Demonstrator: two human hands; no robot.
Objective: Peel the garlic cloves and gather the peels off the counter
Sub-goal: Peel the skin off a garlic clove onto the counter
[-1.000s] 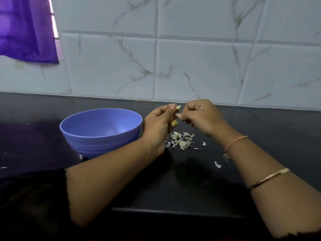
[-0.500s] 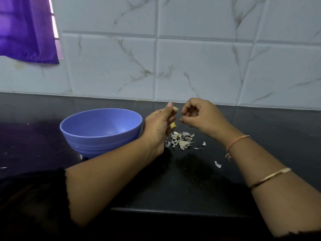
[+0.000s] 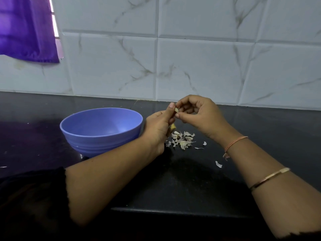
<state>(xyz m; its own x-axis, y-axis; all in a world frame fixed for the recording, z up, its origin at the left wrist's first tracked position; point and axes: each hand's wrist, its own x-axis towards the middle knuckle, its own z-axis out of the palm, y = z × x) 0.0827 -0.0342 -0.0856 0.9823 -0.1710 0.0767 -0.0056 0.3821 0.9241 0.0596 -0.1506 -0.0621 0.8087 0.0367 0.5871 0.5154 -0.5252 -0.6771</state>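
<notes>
My left hand [image 3: 159, 128] holds a pale garlic clove [image 3: 176, 110] upright between thumb and fingers; the clove's yellowish lower end [image 3: 173, 126] pokes out under the fist. My right hand [image 3: 199, 116] meets it from the right, thumb and forefinger pinched at the clove's top. Right below both hands a small heap of white garlic peels [image 3: 181, 140] lies on the black counter [image 3: 191, 180]. Two stray peels sit further right, one [image 3: 204, 143] near the heap and another [image 3: 218, 164] under my right wrist.
A blue-violet bowl [image 3: 101, 130] stands on the counter just left of my left hand; its visible inside looks bare. White marbled wall tiles [image 3: 199, 66] close off the back. A purple cloth [image 3: 27, 28] hangs at the upper left. The counter's front edge [image 3: 173, 212] runs below my forearms.
My right hand, which had drawn slightly away from the clove half a second ago, has come back and pinches its top again. The left hand, bowl and peel heap stay put.
</notes>
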